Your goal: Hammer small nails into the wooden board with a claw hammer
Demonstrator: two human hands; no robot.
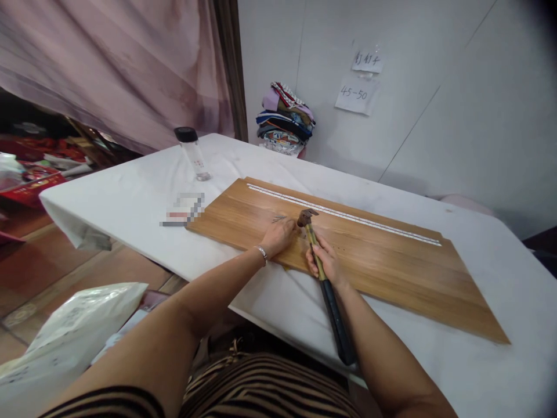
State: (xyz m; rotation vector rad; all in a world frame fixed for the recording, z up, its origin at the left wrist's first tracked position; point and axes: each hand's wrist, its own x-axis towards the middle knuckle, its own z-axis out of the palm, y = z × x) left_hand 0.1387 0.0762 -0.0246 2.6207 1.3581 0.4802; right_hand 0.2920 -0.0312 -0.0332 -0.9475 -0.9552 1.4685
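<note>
My right hand (324, 258) is wrapped round the handle of a claw hammer (322, 269), near its yellowish neck. The hammer's rusty head is up over the wooden board (391, 267), and its black grip points back toward my body. Just left of the head, my left hand (279, 237) rests at the board with its fingers pinched together. Whatever is between those fingertips is too small to make out. A few loose nails (278, 219) lie on the wood beyond my left hand. Several small dark dots mark the board to the right of my right hand.
Two white strips (343, 213) run along the board's far side. On the white-covered table (126, 180) stand a clear bottle (194, 157) with a black lid and a blurred-out item (183, 210). Folded clothes (286, 119) are stacked by the wall. A white bag (82, 331) sits at lower left.
</note>
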